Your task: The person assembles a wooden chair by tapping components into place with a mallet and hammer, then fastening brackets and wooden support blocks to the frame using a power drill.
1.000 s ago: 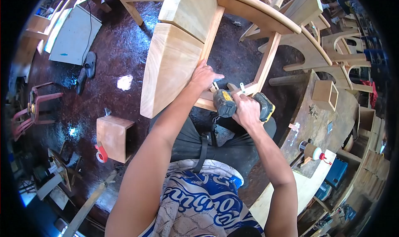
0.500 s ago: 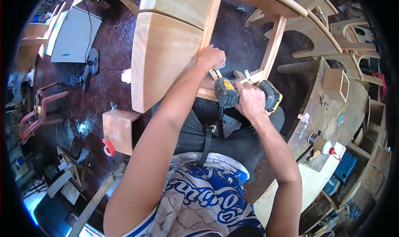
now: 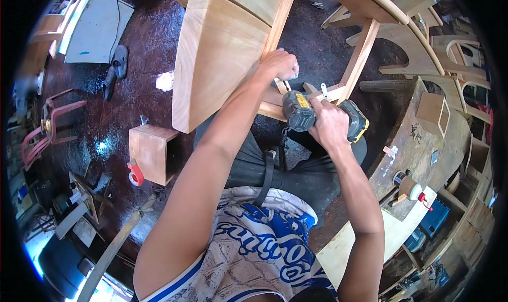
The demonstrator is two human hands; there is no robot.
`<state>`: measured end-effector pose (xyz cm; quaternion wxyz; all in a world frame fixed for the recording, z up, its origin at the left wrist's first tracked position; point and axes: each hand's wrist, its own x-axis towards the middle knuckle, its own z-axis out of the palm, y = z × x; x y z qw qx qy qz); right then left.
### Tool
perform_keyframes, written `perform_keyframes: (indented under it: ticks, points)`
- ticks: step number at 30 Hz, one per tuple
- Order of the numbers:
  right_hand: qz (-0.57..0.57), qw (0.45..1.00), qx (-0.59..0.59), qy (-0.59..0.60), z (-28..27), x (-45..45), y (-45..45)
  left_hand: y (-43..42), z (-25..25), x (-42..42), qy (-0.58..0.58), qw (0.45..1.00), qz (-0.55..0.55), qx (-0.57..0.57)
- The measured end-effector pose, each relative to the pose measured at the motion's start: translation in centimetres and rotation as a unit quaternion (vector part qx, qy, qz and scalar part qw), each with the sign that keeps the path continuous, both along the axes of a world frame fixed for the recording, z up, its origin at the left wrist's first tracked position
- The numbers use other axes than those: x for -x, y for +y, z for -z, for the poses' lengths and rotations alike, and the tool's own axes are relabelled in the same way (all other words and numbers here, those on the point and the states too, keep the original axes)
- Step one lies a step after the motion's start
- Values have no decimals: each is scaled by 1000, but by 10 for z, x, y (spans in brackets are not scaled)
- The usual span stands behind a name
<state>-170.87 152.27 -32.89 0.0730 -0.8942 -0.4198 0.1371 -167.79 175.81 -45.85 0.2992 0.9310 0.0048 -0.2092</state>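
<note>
My right hand (image 3: pixel 329 123) is wrapped around a black-and-yellow cordless drill (image 3: pixel 299 114); its battery shows right of my wrist. The drill's front end points away from me, toward the lower rail of a pale wooden frame (image 3: pixel 361 58). My left hand (image 3: pixel 283 65) is closed against the frame's left rail (image 3: pixel 280 24), beside a thick wooden panel (image 3: pixel 222 58). Whatever its curled fingers hold is hidden. A small light-coloured metal plate (image 3: pixel 324 90) stands up from the lower rail, just beyond the drill.
At right, a worn workbench (image 3: pixel 394 161) carries a wooden box (image 3: pixel 433 114), loose screws (image 3: pixel 416 132) and a glue bottle (image 3: pixel 410 186). On the floor to my left are another wooden box (image 3: pixel 151 154), a red tape dispenser (image 3: pixel 136 174) and a pink stool frame (image 3: pixel 50 127). Chair parts (image 3: pixel 450 85) stand at back right.
The view has shifted slightly, so the frame and panel appear a little right and higher. My left hand stays at the rail and my right hand keeps hold of the drill.
</note>
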Motion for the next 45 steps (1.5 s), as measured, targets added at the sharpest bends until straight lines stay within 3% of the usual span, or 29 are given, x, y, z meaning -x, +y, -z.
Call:
perform_keyframes:
  ticks: [45]
  points:
    - [-5,1000,-6,-1,-8,-1,-3,-2,1,1,-1,998,-53,29]
